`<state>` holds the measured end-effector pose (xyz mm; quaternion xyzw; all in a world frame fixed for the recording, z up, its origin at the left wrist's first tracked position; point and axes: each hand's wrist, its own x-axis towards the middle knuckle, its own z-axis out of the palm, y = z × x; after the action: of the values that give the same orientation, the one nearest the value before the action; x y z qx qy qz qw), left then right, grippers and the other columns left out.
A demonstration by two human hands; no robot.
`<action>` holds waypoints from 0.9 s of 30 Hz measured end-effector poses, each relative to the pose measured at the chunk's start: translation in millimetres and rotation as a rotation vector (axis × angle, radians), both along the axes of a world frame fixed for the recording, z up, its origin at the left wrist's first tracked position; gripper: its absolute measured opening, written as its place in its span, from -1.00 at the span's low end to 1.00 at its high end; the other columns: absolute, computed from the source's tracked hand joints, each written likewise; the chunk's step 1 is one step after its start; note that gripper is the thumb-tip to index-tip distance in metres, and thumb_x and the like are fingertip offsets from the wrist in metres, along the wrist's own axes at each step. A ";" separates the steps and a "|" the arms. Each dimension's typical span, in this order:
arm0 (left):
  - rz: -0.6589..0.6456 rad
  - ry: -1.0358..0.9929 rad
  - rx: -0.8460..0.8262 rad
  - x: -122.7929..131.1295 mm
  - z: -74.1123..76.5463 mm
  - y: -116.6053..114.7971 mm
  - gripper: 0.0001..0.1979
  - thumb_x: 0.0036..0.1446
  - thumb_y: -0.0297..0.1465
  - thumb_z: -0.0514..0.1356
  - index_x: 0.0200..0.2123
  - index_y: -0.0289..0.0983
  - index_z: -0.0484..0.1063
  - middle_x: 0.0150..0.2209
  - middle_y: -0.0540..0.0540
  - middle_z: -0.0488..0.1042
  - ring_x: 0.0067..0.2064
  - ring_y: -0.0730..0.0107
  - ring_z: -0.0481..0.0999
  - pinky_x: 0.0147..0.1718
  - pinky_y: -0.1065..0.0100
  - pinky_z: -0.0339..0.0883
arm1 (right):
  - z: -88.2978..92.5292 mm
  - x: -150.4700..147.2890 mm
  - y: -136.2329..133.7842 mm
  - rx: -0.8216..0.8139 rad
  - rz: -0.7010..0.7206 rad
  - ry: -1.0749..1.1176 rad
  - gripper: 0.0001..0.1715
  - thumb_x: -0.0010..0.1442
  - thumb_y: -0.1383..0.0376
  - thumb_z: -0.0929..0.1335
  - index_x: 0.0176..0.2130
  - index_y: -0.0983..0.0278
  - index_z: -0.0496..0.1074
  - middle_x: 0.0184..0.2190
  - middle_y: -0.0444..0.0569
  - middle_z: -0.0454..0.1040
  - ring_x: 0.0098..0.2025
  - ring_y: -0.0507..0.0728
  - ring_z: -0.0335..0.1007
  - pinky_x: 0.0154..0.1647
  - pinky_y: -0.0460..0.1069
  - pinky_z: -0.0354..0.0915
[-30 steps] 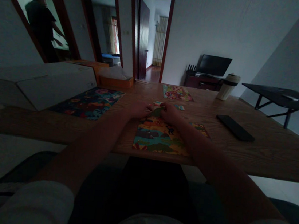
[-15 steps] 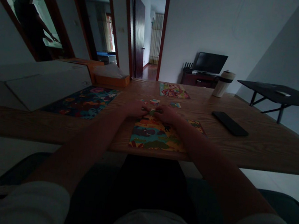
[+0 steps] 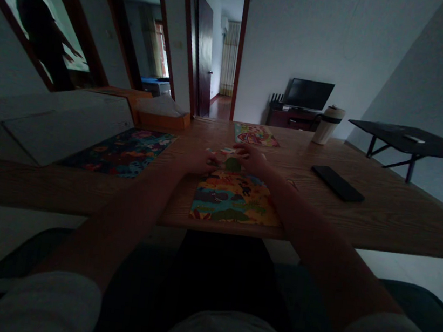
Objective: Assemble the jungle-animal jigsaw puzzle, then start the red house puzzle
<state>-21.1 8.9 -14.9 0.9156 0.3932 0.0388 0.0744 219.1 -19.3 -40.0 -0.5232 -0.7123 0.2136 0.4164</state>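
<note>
A colourful picture puzzle board [image 3: 235, 203] lies at the near edge of the wooden table [image 3: 381, 220]. Both my hands rest at its far edge. My left hand [image 3: 200, 160] lies on the table with its fingers curled toward a green puzzle piece [image 3: 233, 163]. My right hand [image 3: 253, 158] reaches over the loose pieces just beyond the board, fingers bent down onto them. In the dim light I cannot make out whether either hand grips a piece.
A dark puzzle board [image 3: 123, 150] lies to the left beside a large white box [image 3: 56, 120]. Another puzzle board [image 3: 255, 135], a cup [image 3: 327, 124] and a black phone [image 3: 337, 183] sit on the table. A person [image 3: 39, 27] stands in the far left doorway.
My right hand has moved a little farther across the table, beyond the board's far edge. The green piece now shows between my hands. The view has shifted slightly.
</note>
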 end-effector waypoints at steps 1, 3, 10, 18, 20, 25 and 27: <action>0.007 0.011 0.001 0.1 0.4 0.1 -0.65 0.35 -0.30 0.19 0.11 -0.12 0.66 0.02 -0.09 0.68 -0.07 0.21 0.64 -0.07 0.31 0.41 | 8.4 6.6 1.6 0.035 -0.029 0.071 -0.47 0.29 0.43 0.41 0.22 0.18 0.46 -0.01 0.06 0.61 -0.05 0.18 0.59 0.02 0.10 0.55; 0.015 0.026 -0.012 0.1 0.8 0.7 -0.67 0.35 -0.29 0.19 0.07 -0.12 0.68 -0.01 -0.08 0.69 -0.08 0.23 0.64 -0.08 0.33 0.40 | 29.0 25.2 3.0 0.106 -0.105 0.199 -0.52 0.32 0.39 0.41 0.20 0.18 0.44 -0.03 0.05 0.59 -0.07 0.17 0.59 0.00 0.10 0.57; 0.026 0.026 0.003 -1.7 -1.4 6.1 -0.67 0.34 -0.20 0.24 0.08 -0.11 0.67 0.07 -0.09 0.66 0.03 0.21 0.61 -0.01 0.35 0.38 | 66.1 104.7 -18.4 0.087 -0.253 0.243 -0.57 0.38 0.38 0.39 0.21 0.26 0.39 -0.09 0.08 0.57 -0.19 0.14 0.61 -0.19 0.03 0.58; 0.016 0.020 -0.022 -4.2 -1.4 8.0 -0.60 0.34 -0.21 0.19 0.14 -0.17 0.64 0.09 -0.17 0.66 0.02 0.16 0.61 0.02 0.26 0.41 | 0.9 147.9 -37.4 -0.238 -0.463 -0.063 -0.69 0.29 0.45 0.37 0.00 0.35 0.60 -0.09 0.18 0.69 -0.14 0.18 0.65 -0.06 0.01 0.53; 0.028 0.009 -0.020 -4.7 -2.8 10.1 -0.60 0.34 -0.20 0.20 0.13 -0.16 0.65 0.08 -0.17 0.66 0.02 0.14 0.62 0.02 0.25 0.41 | -6.2 150.2 -33.5 -0.206 -0.441 -0.206 -0.63 0.32 0.43 0.33 0.05 0.34 0.61 -0.02 0.19 0.68 -0.04 0.20 0.64 0.00 0.02 0.50; 0.057 0.016 -0.015 -5.5 -6.1 14.5 -0.61 0.33 -0.14 0.21 0.10 -0.14 0.65 0.04 -0.14 0.66 -0.02 0.18 0.62 -0.06 0.31 0.39 | -10.3 144.6 -25.7 -0.176 -0.435 -0.600 -0.61 0.36 0.38 0.30 0.04 0.31 0.66 0.02 0.16 0.68 0.06 0.25 0.62 0.11 0.02 0.42; 0.068 0.023 -0.017 -5.6 -6.0 14.6 -0.61 0.32 -0.13 0.22 0.09 -0.13 0.65 0.01 -0.12 0.66 -0.04 0.19 0.62 -0.09 0.33 0.39 | -10.4 142.8 -25.4 -0.197 -0.435 -0.669 -0.61 0.39 0.36 0.29 0.02 0.31 0.67 0.01 0.17 0.68 0.04 0.26 0.62 0.08 0.01 0.42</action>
<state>-26.7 23.6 -20.9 0.9015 0.4251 0.0274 0.0763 361.9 -44.7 -50.3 -0.7393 -0.6575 0.0059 0.1452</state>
